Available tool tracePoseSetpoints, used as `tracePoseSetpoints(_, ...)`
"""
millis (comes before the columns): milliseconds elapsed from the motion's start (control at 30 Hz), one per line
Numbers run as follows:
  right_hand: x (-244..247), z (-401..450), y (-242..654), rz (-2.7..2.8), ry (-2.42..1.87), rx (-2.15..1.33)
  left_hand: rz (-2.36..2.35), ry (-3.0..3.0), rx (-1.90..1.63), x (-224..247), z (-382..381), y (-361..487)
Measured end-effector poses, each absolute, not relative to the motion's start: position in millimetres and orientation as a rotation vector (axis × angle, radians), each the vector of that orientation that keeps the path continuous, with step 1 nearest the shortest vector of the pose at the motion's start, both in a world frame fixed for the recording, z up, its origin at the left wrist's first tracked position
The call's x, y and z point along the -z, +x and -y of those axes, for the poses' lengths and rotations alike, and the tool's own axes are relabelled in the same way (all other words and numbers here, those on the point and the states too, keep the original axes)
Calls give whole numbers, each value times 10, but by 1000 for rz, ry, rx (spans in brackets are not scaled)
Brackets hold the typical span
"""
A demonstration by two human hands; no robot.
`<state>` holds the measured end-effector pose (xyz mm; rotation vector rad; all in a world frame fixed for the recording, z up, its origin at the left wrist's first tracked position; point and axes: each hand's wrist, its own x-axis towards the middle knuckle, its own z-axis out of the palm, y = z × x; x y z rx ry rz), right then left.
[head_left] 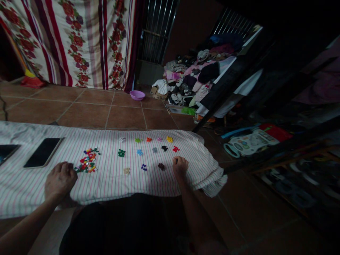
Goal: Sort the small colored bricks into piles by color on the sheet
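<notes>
A mixed pile of small coloured pieces (88,161) lies on the striped cloth (106,184). My left hand (60,179) rests at the pile's lower left, fingers curled; what they hold, if anything, is hidden. My right hand (180,165) is closed on the cloth, just below the red pieces (175,149) and right of the dark brown ones (161,166). Single-colour heaps lie between the hands, among them dark green (121,153), light blue (139,152), yellow (169,139), black (164,148), beige (126,171) and dark blue (143,167).
Left of the pile lies a dark-screened phone (44,152), with another dark device (7,153) at the left edge. Beyond the cloth are a purple basin (137,95) on the tiled floor, a heap of clothes (191,76) and a colourful toy (248,143).
</notes>
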<state>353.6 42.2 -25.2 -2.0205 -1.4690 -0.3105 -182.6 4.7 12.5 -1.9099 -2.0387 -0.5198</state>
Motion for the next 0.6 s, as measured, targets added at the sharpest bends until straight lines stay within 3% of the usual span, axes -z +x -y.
tracePoseSetpoints(600, 139, -397, 3416, 1500, -1831, 441, 2091, -1884, 603, -101, -60, -1818)
